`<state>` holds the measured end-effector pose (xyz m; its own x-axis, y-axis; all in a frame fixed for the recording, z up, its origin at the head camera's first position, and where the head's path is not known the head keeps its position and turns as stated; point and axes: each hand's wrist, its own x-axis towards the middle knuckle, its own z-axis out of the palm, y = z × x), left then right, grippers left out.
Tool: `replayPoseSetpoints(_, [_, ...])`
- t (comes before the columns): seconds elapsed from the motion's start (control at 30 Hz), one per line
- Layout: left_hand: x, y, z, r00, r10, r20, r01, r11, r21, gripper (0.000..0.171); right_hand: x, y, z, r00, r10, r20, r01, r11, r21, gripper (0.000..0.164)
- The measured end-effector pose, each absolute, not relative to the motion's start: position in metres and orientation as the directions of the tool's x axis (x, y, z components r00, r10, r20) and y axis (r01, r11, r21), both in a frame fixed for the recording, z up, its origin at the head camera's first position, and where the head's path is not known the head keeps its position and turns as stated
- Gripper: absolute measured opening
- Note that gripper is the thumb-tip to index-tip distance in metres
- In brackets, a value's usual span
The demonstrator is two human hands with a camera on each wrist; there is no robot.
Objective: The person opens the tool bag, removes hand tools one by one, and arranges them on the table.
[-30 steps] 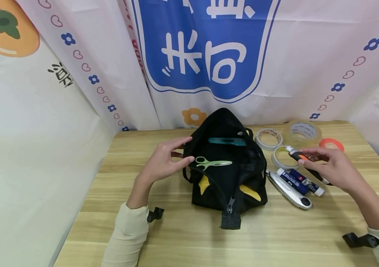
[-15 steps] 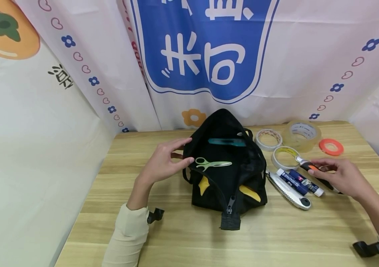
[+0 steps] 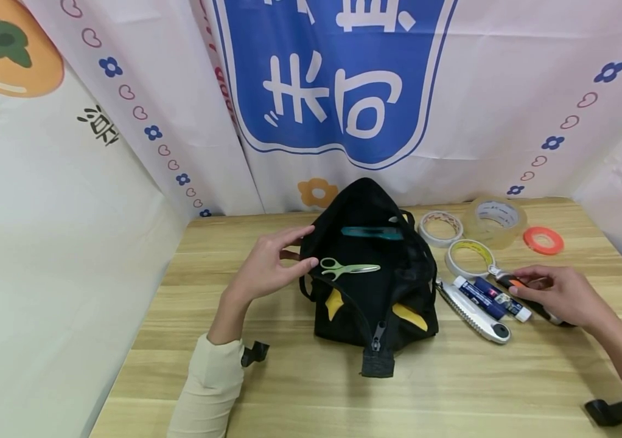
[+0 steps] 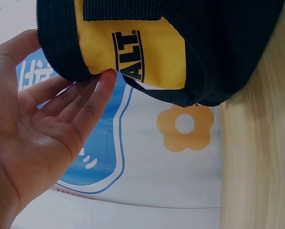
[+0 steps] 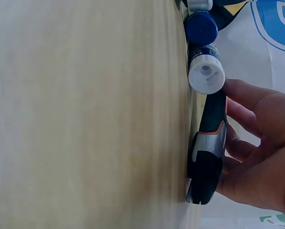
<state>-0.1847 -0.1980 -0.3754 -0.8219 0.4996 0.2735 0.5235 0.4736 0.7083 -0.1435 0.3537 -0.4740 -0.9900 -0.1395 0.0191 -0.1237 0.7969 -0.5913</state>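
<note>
My left hand (image 3: pixel 269 261) rests its straightened fingers and thumb tip at the left rim of an unzipped black tool bag (image 3: pixel 344 331); in the left wrist view the fingertips touch its yellow panel (image 4: pixel 166 57). Inside the bag show small green-handled scissors (image 3: pixel 344 268) and a teal box cutter (image 3: pixel 371 233). At the right, my right hand (image 3: pixel 557 292) holds a black, grey and orange utility knife (image 3: pixel 527 292) between thumb and fingers, low over the table. The right wrist view shows the knife (image 5: pixel 211 143) close along the tabletop, beside a glue stick's white end (image 5: pixel 207 78).
Between bag and right hand lie a silver utility knife (image 3: pixel 472 311) and two blue glue sticks (image 3: pixel 481 298). Behind them are two narrow tape rolls (image 3: pixel 440 229), a wide clear tape roll (image 3: pixel 496 222) and a red tape roll (image 3: pixel 543 241). A printed cloth (image 3: pixel 497 121) hangs behind.
My right hand has moved right and down toward the tabletop with the utility knife, uncovering the red tape roll. The left hand and the bag have stayed in place.
</note>
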Motion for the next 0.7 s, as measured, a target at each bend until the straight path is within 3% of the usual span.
replayPoseSetpoints(0.37, [-0.1846, -0.1979, -0.3744, -0.822, 0.504, 0.265, 0.521, 0.478, 0.707, 0.06, -0.1441, 0.3538, -0.4673, -0.985, -0.164, -0.059, -0.104, 0.824, -0.558, 0.046])
replayPoseSetpoints(0.7, [-0.184, -0.1987, -0.374, -0.82, 0.504, 0.272, 0.528, 0.48, 0.7, 0.06, -0.1391, 0.3559, -0.4673, -0.984, -0.169, -0.049, -0.114, 0.825, -0.553, 0.042])
